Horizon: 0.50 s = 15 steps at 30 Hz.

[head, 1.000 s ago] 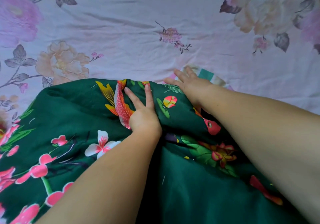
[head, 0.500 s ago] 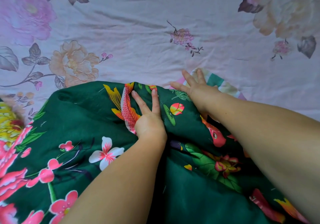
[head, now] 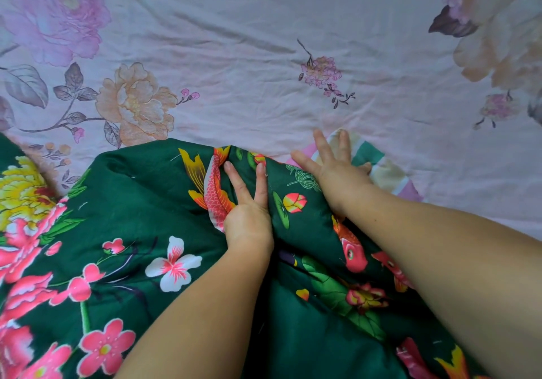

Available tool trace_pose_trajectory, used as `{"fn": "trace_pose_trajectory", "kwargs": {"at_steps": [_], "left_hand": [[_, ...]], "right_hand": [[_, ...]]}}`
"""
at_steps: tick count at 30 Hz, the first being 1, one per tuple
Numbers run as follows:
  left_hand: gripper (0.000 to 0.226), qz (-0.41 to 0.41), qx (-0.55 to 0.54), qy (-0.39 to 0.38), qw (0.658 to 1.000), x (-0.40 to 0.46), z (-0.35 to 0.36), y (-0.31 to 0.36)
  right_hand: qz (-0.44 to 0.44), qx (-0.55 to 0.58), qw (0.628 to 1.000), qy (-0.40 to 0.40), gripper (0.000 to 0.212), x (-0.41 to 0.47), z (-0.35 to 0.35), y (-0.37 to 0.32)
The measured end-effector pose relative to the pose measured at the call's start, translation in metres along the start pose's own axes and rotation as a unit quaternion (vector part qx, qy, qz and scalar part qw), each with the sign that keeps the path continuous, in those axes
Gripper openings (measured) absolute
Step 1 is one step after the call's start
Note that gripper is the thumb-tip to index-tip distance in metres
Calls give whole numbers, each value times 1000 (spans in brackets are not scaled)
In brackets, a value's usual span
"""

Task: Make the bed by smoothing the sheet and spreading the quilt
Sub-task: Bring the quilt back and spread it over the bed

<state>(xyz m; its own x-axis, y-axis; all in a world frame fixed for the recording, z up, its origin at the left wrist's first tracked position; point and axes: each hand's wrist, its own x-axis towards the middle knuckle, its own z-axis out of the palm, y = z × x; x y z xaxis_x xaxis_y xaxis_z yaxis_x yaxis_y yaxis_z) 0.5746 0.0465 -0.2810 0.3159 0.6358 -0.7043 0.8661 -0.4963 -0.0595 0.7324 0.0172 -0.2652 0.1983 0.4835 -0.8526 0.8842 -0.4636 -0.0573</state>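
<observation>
A dark green quilt [head: 140, 202] printed with koi and pink flowers lies bunched over the near half of the bed. Its far edge rests on the pale pink floral sheet [head: 264, 21], which shows soft creases. My left hand [head: 247, 214] lies on the quilt's far edge beside an orange koi, with two straight fingers on top. A fold of cloth hides its other fingers. My right hand [head: 334, 167] presses flat with spread fingers where the quilt's pastel striped underside [head: 387, 173] is turned up.
The sheet stretches bare beyond the quilt towards the far side, with large printed peonies at the far left [head: 58, 18] and far right [head: 498, 41]. Both my forearms reach over the heaped quilt.
The view has drifted left, bringing a yellow flower on the quilt into sight. Both hands keep nearly the same hold on the quilt's far edge.
</observation>
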Motion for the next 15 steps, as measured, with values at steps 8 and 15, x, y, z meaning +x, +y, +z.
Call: {"fn": "trace_pose_trajectory", "kwargs": {"at_steps": [8, 15], "left_hand": [[114, 29, 3, 15, 999, 3, 2, -3], [109, 38, -17, 50, 998, 8, 6, -3]], "right_hand": [[7, -18, 1000, 11, 122, 1, 4, -1], [26, 1, 999, 32, 126, -9, 1, -7]]}}
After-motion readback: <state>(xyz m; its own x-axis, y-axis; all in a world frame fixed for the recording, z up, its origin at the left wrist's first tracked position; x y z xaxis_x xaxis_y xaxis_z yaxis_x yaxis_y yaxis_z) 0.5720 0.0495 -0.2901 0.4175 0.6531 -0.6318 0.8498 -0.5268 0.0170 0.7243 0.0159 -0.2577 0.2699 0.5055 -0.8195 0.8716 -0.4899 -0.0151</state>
